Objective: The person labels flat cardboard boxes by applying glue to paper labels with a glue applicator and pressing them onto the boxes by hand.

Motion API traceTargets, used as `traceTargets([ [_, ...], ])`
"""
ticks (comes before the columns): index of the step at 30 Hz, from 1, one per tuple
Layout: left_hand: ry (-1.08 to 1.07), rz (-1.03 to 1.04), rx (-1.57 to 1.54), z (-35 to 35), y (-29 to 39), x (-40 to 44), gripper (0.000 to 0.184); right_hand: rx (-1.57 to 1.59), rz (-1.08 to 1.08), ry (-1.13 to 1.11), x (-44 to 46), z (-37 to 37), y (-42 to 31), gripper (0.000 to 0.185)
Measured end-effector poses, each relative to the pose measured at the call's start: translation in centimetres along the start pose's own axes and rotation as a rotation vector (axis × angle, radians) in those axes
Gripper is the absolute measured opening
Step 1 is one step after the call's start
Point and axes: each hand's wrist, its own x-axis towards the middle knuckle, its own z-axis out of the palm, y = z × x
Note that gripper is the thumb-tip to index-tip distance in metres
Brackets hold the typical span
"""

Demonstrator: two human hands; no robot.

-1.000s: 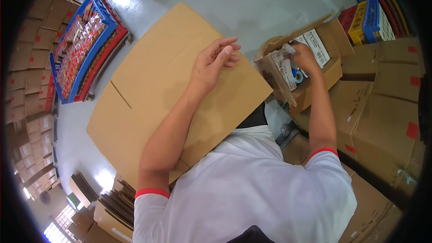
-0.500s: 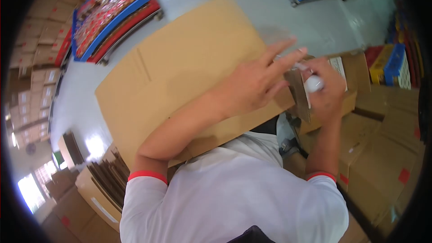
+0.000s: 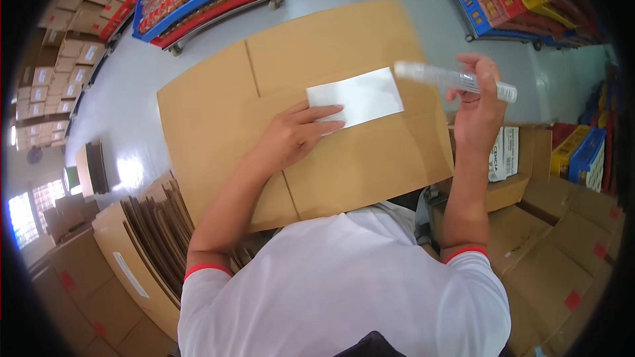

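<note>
Head view — head-worn | faces forward, steeply down | near — above shirt (image 3: 350,277) and cardboard (image 3: 331,46)

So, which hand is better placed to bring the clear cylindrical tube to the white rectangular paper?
Probably the right hand: it holds the tube near the paper, while the left hand rests its fingers on that paper and could steady it.

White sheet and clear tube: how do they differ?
The white sheet is flat and four-cornered; the clear tube is long and narrow. The sheet lies on the cardboard beneath fingers of the left hand, while the tube is gripped in the right hand. The sheet looks plain; the tube has a whitish, marked end. Both are pale.
</note>
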Motion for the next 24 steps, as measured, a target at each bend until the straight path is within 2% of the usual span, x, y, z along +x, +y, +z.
traceTargets([
  [1, 0.02, -0.002, 0.011, 0.2, 0.1, 0.1, 0.038, 0.001, 0.004, -0.022, 0.0, 1.6, -0.5, 0.024],
  [3, 0.046, 0.019, 0.036, 0.3, -0.4, -0.1, 0.037, -0.289, -0.238, 0.01, -0.7, 3.7, -1.7, 0.016],
  [4, 0.05, 0.06, 0.059, 0.3, -0.7, -0.2, 0.036, -0.353, -0.403, -0.004, -0.9, 3.9, -2.2, 0.02],
  [5, 0.067, 0.052, 0.066, 0.4, -0.9, -0.4, 0.036, -0.348, -0.409, -0.024, -0.6, 4.1, -2.1, 0.02],
  [7, 0.053, 0.078, 0.094, 0.4, -1.0, -0.5, 0.034, -0.642, -0.67, 0.065, -0.3, 4.3, -1.4, 0.026],
  [8, 0.057, 0.08, 0.095, 0.4, -1.0, -0.7, 0.034, -0.642, -0.674, 0.063, 0.1, 4.7, -0.8, 0.026],
  [10, 0.051, 0.099, 0.126, 0.3, -0.9, -0.5, 0.034, -0.501, -0.157, -0.027, 1.8, 5.8, 0.1, 0.024],
  [11, 0.059, 0.114, 0.128, 0.3, -1.1, -0.2, 0.034, -0.505, -0.173, -0.023, 1.8, 5.8, -1.0, 0.024],
  [12, 0.082, 0.126, 0.143, 0.4, -1.3, 0.0, 0.033, -0.392, -0.518, 0.03, 1.6, 6.2, -3.2, 0.024],
  [15, 0.041, 0.1, 0.143, 0.4, -0.7, -0.8, 0.033, -0.2, -0.872, 0.001, 1.1, 4.8, -3.0, 0.026],
  [17, 0.019, 0.094, 0.153, 0.3, -0.8, -0.5, 0.034, -0.409, -0.027, -0.306, 3.6, 6.3, 2.2, 0.035],
  [18, 0.032, 0.139, 0.165, 0.5, -1.0, -0.5, 0.033, -0.409, -0.034, -0.303, 3.1, 6.0, 2.4, 0.035],
  [20, 0.081, 0.157, 0.195, 0.5, -1.8, -0.2, 0.032, -0.279, -0.171, -0.107, 3.1, 6.1, 2.6, 0.042],
  [21, 0.05, 0.129, 0.186, 0.4, -1.2, -0.3, 0.031, -0.273, -0.148, -0.126, 2.7, 6.8, 3.2, 0.042],
  [23, 0.015, 0.083, 0.176, 0.6, -0.6, -0.8, 0.031, 0.018, -0.011, -0.225, 2.0, 8.4, 4.7, 0.042],
  [24, -0.029, 0.094, 0.202, 0.7, -0.5, -0.7, 0.031, 0.104, 0.102, -0.273, 2.4, 8.0, 7.7, 0.041],
])
